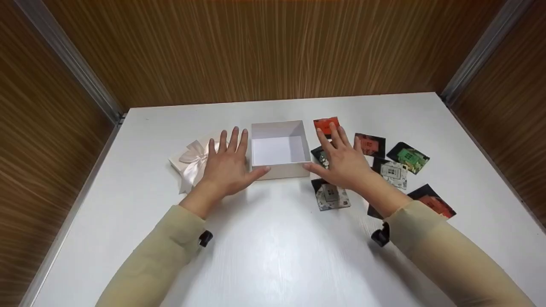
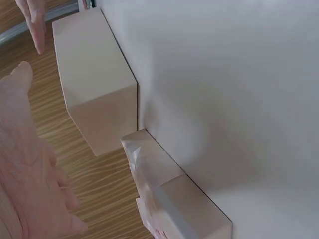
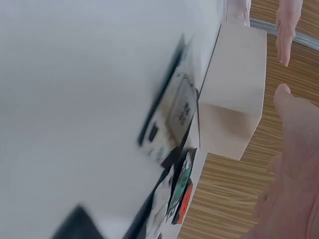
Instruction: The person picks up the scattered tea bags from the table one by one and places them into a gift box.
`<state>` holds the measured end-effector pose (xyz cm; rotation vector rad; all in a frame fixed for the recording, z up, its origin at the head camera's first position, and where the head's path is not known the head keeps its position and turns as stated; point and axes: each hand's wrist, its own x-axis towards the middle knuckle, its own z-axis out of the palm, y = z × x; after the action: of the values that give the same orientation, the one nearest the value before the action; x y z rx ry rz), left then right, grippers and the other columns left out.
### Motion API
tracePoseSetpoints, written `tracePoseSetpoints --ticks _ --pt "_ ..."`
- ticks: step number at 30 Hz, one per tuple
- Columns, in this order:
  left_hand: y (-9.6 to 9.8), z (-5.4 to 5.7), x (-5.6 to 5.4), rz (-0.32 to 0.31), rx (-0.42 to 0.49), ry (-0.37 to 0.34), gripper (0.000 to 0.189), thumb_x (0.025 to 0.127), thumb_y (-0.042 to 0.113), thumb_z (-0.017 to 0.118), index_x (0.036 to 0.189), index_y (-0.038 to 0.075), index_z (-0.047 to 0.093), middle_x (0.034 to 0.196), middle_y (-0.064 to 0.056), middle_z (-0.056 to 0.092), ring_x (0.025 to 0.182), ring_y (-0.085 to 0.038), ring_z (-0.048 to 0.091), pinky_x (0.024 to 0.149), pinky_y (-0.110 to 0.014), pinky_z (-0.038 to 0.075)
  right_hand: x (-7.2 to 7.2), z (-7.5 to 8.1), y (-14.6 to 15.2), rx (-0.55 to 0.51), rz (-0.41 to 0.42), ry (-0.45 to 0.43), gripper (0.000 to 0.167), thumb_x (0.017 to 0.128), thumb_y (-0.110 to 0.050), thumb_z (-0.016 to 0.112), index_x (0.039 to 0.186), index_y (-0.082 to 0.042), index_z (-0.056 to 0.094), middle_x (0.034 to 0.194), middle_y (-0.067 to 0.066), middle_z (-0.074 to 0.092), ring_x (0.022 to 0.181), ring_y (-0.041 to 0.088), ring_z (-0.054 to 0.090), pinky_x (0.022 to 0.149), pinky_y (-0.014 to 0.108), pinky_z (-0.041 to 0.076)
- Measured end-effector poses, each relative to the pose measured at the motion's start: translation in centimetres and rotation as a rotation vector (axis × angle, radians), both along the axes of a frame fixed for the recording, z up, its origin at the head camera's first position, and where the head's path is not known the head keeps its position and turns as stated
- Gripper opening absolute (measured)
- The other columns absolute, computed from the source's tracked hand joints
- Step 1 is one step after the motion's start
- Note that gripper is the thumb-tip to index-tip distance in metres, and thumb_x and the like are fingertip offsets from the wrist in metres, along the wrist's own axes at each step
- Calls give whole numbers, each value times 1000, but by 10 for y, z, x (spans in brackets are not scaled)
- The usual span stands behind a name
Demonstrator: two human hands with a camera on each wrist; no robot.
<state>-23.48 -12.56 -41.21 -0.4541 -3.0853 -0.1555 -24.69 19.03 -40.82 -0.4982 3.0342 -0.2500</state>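
Note:
An uncovered white box [image 1: 279,171] stands in the middle of the table, its inside bare. My left hand [image 1: 228,168] hovers with fingers spread between that box and a pale lid with a satin bow [image 1: 195,160]; it partly covers the lid. My right hand [image 1: 345,164], also spread and holding nothing, is over several flat printed sachets, among them a red one [image 1: 326,125] and a grey floral one [image 1: 331,195]. In the left wrist view the left hand [image 2: 35,169] is raised off the table, beside the box [image 2: 97,59]. The right wrist view shows the right hand [image 3: 294,169] likewise raised.
More sachets lie to the right: a green one [image 1: 408,157], a dark red one [image 1: 370,145], a white floral one [image 1: 393,172] and a red-and-black one [image 1: 435,204] partly under the right forearm. Wood-grain panels [image 1: 273,51] enclose the white table [image 1: 273,256] at back and sides.

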Motion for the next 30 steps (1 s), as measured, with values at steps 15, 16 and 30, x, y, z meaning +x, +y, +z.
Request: tracePoseSetpoints --ticks 15,16,30 --pt "9 -10 -33 8 31 -88 114 94 89 31 172 10 6 177 -16 7 161 -48 7 126 -69 3 -35 -10 -23 -103 88 -80 97 104 -73 42 172 -13 9 178 10 -1 163 37 3 122 75 8" --pt "9 -11 -34 6 32 -95 114 94 89 31 172 9 6 177 -15 8 160 -48 8 126 -68 3 -35 -12 -23 -117 100 -98 97 104 -73 42 172 -12 8 178 9 -1 163 36 3 122 74 7" --pt "8 -10 -33 -35 22 -123 114 95 88 31 171 5 12 176 -17 15 161 -45 10 128 -63 5 -32 -11 -23 -126 152 -152 93 107 -67 43 171 -6 11 178 12 4 162 31 13 124 70 14"
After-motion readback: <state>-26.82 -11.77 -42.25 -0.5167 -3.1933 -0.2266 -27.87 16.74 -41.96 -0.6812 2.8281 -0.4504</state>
